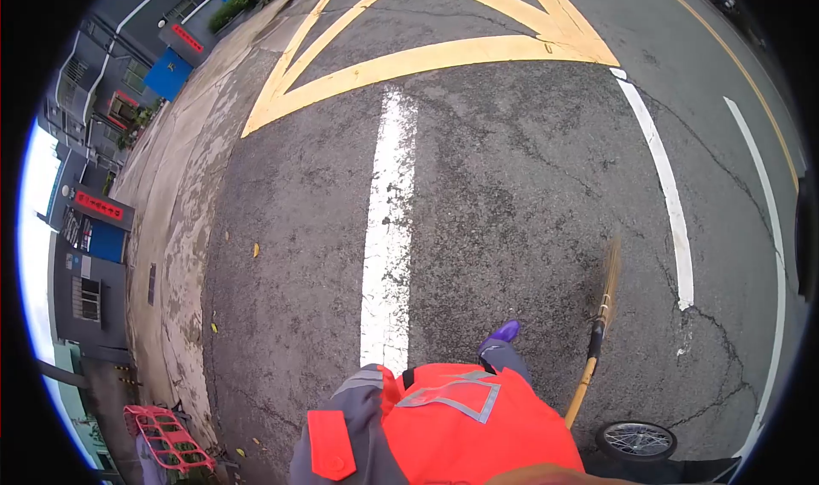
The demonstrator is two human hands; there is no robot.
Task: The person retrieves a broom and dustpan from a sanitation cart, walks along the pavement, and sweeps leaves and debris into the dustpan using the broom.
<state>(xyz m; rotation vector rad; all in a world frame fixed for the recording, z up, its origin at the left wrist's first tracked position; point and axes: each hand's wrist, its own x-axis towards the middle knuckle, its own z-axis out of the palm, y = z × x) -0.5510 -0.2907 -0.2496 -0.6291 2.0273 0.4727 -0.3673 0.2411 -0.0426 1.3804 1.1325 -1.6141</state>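
Observation:
A broom [607, 302] with straw bristles and a yellow-brown handle [580, 391] slants over the asphalt on my right. The handle's upper end disappears behind my red-orange vest [478, 425], so what grips it is hidden. Neither of my hands shows. On the left, a grey sleeve [367, 425] with a red flap comes down at the frame's bottom edge. A brownish blurred shape [546, 475] lies along the bottom edge; I cannot make out what it is. One purple shoe [502, 335] sticks out ahead of my grey trouser leg.
A spoked wheel [637, 441] stands at the lower right. A red plastic grid-like frame [171, 438] is at the lower left. White lines [388, 229] and yellow markings [435, 54] cross the road. Fallen leaves [256, 249] lie near the concrete strip [175, 229], with buildings beyond.

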